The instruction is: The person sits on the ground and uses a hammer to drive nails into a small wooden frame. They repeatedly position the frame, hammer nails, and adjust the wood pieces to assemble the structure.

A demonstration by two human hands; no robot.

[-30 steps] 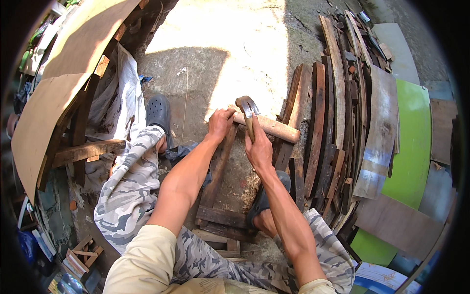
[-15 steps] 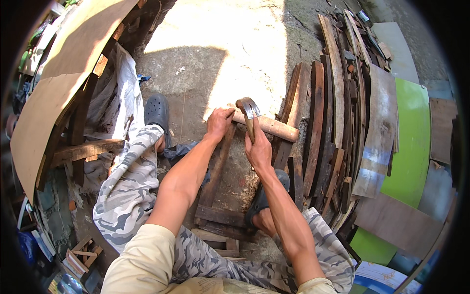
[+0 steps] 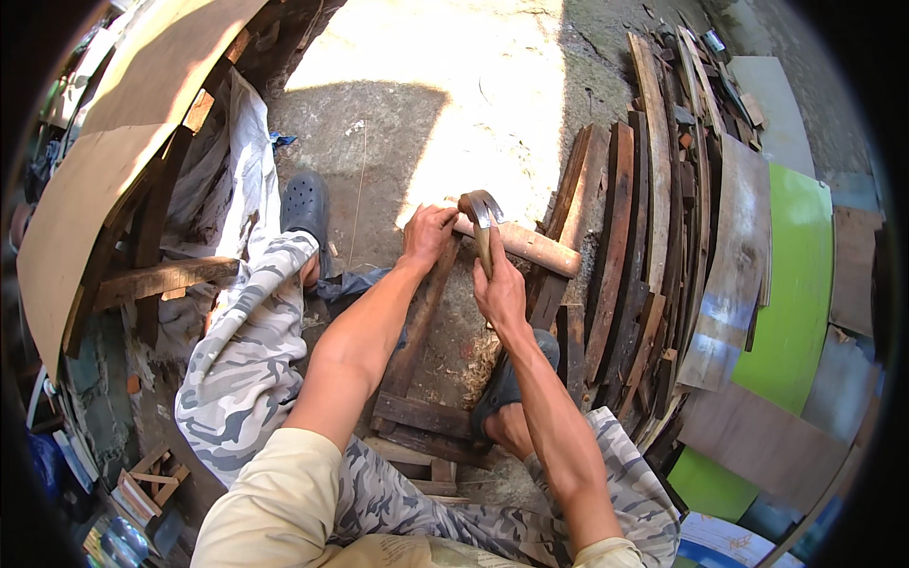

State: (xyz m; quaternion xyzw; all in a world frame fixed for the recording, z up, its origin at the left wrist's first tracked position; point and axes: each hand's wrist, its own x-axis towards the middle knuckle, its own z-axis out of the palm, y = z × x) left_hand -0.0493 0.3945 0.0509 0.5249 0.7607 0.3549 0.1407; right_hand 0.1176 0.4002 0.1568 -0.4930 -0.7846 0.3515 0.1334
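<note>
Underfoot, a concrete floor runs beneath and beyond a person's left hand and right hand, sunlit ahead of them and shaded nearer. Well to the right of both hands lies a pile of timber, its long pieces roughly side by side, perhaps to keep them easy to pick out. Well to the left, brown board rests over dark supports. Below the hands sits a dark wooden frame. A pale, rounded wooden bar reaches from the left hand past the right, apparently lying across the frame's far end. The right hand is wrapped around a hammer, its head just beyond the fingers, a short grip that likely favors control over force. The left hand's fingers are drawn together at the bar's left end, seemingly to steady it; whether they pinch anything small cannot be told.
</note>
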